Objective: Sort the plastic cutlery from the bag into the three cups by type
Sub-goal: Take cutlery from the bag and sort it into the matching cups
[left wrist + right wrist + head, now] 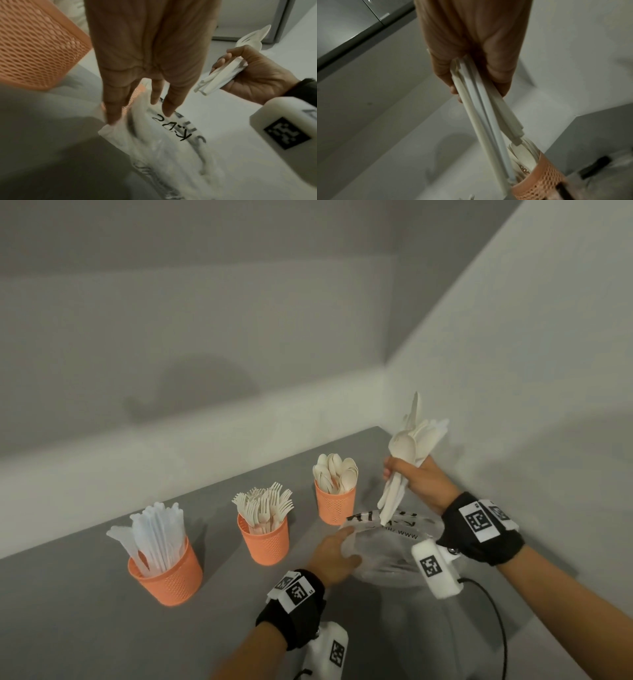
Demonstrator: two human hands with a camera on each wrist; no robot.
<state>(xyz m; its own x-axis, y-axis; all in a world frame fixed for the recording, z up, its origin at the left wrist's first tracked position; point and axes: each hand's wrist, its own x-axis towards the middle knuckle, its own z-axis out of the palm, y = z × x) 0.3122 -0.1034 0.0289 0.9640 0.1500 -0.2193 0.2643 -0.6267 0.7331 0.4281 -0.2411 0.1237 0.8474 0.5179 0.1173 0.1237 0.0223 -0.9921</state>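
Three orange mesh cups stand in a row on the grey table: knives in the left cup (166, 575), forks in the middle cup (265, 544), spoons in the right cup (335, 505). My right hand (409, 479) grips a bundle of white cutlery (407, 445) by the handles, raised above the clear printed bag (390, 553). Spoon bowls show at the bundle's top, and the handles (481, 108) point down toward the spoon cup (541, 174). My left hand (337, 553) rests on the bag's left rim (154, 135) with straight fingers (113, 108).
The table (85, 611) ends at a white wall behind the cups, and another wall runs close along the right. A black cable (493, 604) trails from the right wrist camera over the table's near right part.
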